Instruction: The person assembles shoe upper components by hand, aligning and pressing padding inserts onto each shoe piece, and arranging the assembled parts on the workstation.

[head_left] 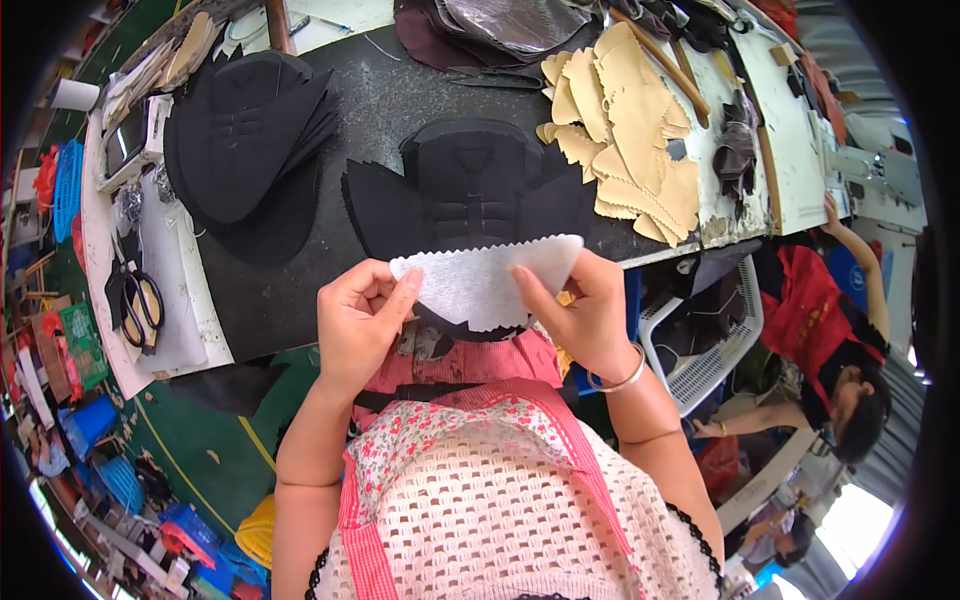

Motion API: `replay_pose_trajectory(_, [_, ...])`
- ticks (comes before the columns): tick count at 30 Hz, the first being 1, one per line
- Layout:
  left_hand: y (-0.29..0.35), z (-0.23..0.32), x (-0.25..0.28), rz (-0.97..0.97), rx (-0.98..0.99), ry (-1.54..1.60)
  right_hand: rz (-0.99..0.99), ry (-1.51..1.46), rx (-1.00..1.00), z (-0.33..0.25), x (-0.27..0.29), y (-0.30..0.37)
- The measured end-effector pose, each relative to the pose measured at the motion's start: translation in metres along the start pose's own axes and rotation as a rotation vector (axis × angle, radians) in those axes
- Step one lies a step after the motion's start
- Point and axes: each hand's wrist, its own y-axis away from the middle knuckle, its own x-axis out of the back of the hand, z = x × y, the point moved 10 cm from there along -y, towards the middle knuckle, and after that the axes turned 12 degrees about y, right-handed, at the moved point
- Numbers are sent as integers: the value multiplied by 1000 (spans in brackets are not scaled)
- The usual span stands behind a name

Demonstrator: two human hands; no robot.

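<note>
Left hand [362,322] and right hand [590,318] pinch the grey zigzag-edged piece [472,284] at 9 and 3 o'clock, probably for flatness.

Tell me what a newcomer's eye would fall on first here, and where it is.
First, the pale grey piece with a zigzag upper edge, held between the left hand and the right hand near the middle of the view. Next, the bright heap of tan pieces at the upper right, standing out beside the black pieces.

Bright, fisheye-bent edges, lower-right glare [857,525]
</note>
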Motion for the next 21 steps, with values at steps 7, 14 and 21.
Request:
replay_pose_trajectory(7, [-3, 0, 11, 57, -181, -114, -26, 468, 171, -7, -8, 0])
replay_pose_trajectory(14, [1, 35, -17, 14, -420, -741, 30, 896, 336, -27, 1, -8])
replay_pose_trajectory(21, [-4, 45, -37, -100, -577, -978, 589, 1058, 46, 48, 125, -69])
